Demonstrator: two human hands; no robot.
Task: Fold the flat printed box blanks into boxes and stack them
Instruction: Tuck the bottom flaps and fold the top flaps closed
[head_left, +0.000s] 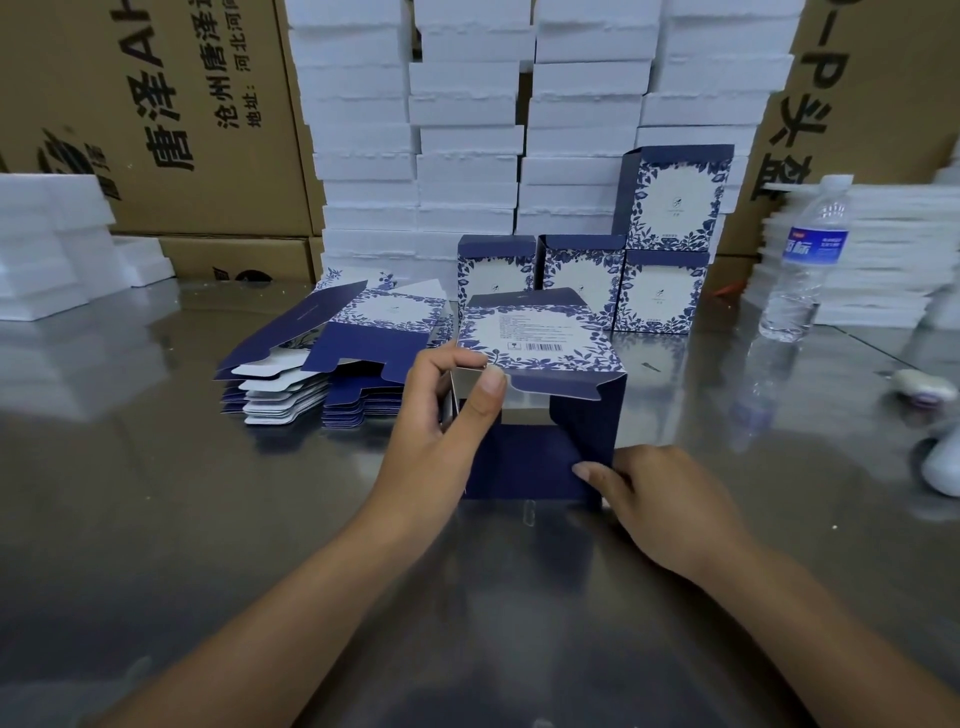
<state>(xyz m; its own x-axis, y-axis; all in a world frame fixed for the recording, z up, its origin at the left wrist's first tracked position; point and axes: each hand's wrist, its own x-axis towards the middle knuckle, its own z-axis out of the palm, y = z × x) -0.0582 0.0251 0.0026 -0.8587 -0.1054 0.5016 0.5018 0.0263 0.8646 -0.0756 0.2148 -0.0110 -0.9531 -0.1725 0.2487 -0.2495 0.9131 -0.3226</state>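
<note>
A blue-and-white printed box (540, 338) lies on its side in the middle of the table, its open end facing me with navy flaps spread. My left hand (441, 415) pinches a flap at the box's left edge. My right hand (654, 499) holds the lower navy flap at its right corner. A pile of flat box blanks (332, 353) lies to the left. Behind the box stand several folded boxes (660, 291), one of them stacked on top (680, 197).
The table (208, 493) is shiny metal. White foam trays (467, 130) are stacked high at the back, more at left (47, 244) and right (872, 254). Brown cartons (156, 104) stand behind. A water bottle (810, 260) stands at the right.
</note>
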